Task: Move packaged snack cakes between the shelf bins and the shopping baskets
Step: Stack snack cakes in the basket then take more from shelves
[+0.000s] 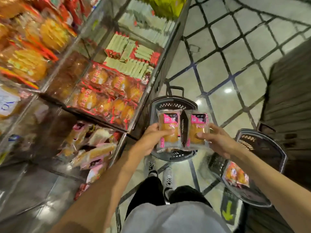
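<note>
My left hand [152, 139] grips a clear, pink-labelled snack cake packet [169, 127], thumb on its front. Beside it my right hand [217, 142] pinches a second, matching snack cake packet [198, 128]. Both packets hang side by side above a dark shopping basket [173, 102] that stands on the floor just beyond my feet. A second dark basket [262, 148] at my right holds red-wrapped cakes [236, 176]. To the left, a low shelf bin [90, 148] holds several packets with the same pink label.
Clear-walled shelf bins fill the left side: red-wrapped round cakes [109, 93] in the middle bin, green wafer packs [133, 58] behind them. Tiled floor with dark grid lines lies ahead. A dark brown display [289, 106] rises at the right. My shoes [159, 174] stand between the baskets.
</note>
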